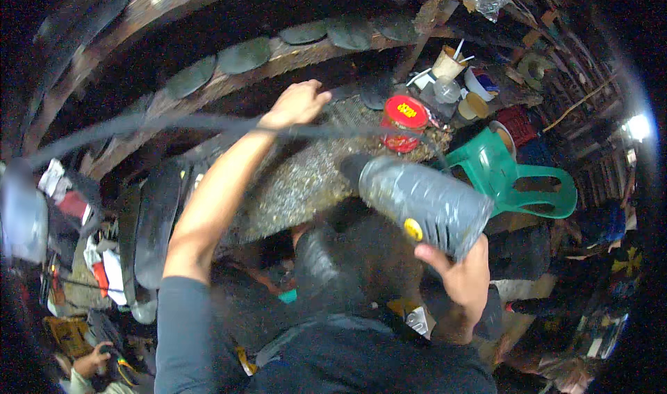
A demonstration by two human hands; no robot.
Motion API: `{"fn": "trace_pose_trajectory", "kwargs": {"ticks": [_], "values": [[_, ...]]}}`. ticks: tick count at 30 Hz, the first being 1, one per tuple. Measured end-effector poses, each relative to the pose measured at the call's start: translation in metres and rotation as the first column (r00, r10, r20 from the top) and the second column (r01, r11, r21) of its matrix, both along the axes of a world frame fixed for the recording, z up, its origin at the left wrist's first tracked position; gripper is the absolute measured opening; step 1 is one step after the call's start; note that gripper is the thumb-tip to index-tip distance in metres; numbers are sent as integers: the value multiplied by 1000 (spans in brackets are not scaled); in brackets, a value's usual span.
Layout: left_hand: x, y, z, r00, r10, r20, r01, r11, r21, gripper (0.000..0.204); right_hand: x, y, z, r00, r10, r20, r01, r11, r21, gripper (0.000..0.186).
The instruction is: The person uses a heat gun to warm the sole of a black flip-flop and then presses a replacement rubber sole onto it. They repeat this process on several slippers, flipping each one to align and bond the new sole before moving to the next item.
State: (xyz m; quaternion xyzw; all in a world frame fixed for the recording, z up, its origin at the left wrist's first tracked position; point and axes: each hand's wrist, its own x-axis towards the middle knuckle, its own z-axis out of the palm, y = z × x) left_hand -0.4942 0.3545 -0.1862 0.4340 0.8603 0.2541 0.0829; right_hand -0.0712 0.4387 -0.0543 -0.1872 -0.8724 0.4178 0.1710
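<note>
My right hand (467,276) is closed round the rear end of a grey tube-shaped tool (417,192) with vent slots, a round yellow sticker and a dark narrower front end. The tool looks wrapped in shiny tape and points left over the near edge of a rough speckled worktop (299,178). Stretched forward, my left hand (299,103) is above the worktop's far side, fingers curled. Whatever those fingers may hold does not show clearly. A red lidded tub (403,119) stands on the worktop, just beyond the tool.
A blurred dark cable (208,123) crosses in front of my left forearm. Dark rounded sole-like pieces (243,55) line a shelf behind. At right stand a green plastic chair (497,168) and a cup of sticks (448,64). Another person's hand (94,359) shows at lower left.
</note>
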Motion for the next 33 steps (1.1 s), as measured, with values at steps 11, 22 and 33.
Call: {"fn": "trace_pose_trajectory", "kwargs": {"ticks": [11,22,33], "values": [[-38,249,-72,857,386,341,-406,914,-13,81,2,46,3,905,317,283,-374,911,175,55],[-85,152,-66,78,-270,960,-347,895,280,32,8,24,-10,959,177,223,-205,972,111,65],[109,-174,-23,679,104,727,-655,531,537,82,21,18,-24,983,-176,-54,175,984,-16,57]]}}
